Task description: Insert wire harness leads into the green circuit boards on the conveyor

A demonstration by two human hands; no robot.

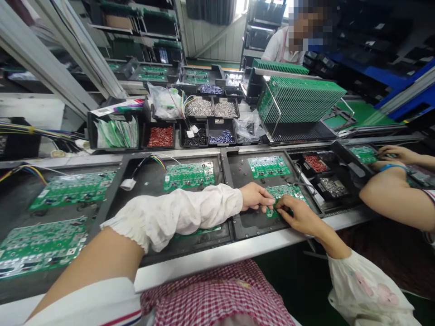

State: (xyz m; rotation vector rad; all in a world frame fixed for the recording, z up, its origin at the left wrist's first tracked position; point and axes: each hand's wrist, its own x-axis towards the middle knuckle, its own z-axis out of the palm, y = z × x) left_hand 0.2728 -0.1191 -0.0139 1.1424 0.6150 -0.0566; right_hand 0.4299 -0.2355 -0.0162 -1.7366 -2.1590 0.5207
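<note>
A green circuit board lies in a black tray in front of me, partly covered by both hands. My left hand reaches in from the left in a white sleeve cover, its fingertips pinched together at the board's left part. Close beside it, my right hand bends over the board's front edge with thumb and fingers closed. Whatever is between the fingertips of either hand is too small or hidden to make out. A second circuit board lies behind in the same tray.
Trays to the left hold more boards with coloured wires. Behind stand bins of red parts, blue parts and metal parts, and a rack of upright boards. A co-worker's arm works at right; another person is opposite.
</note>
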